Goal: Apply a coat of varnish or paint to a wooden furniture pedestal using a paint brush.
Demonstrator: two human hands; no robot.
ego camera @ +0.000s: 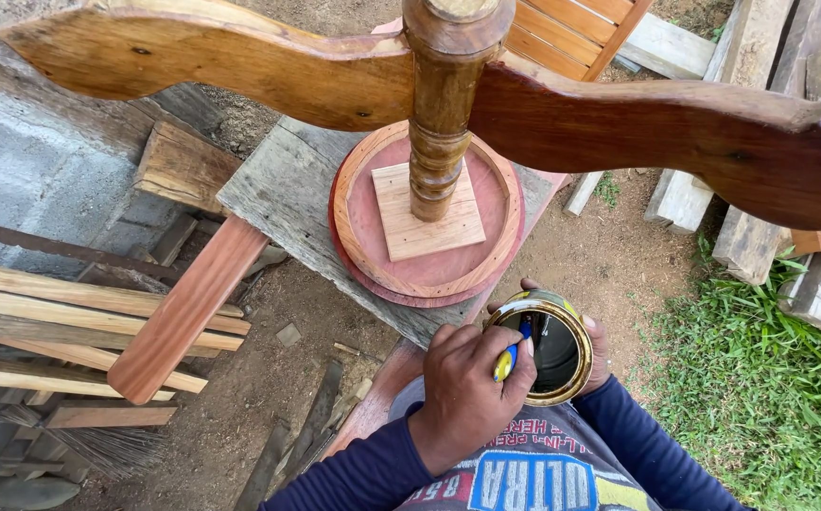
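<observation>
My left hand (467, 388) grips a brush with a yellow and blue handle (510, 355), its tip dipped into an open metal can (562, 326) of dark liquid. My right hand (597, 352) wraps around the can from behind, with only fingertips showing at the rim. Just beyond the can stands a wooden piece: a turned post (441, 123) on a square block and a round reddish base (429, 270). A glossy curved crossbar (675, 128) spans the top of the post.
The round base rests on a grey weathered plank (283, 194) over a reddish board (188, 308). Loose wooden slats (61, 322) are piled at the left. Grass (760, 388) and stacked timber (760, 227) lie at the right, on bare dirt ground.
</observation>
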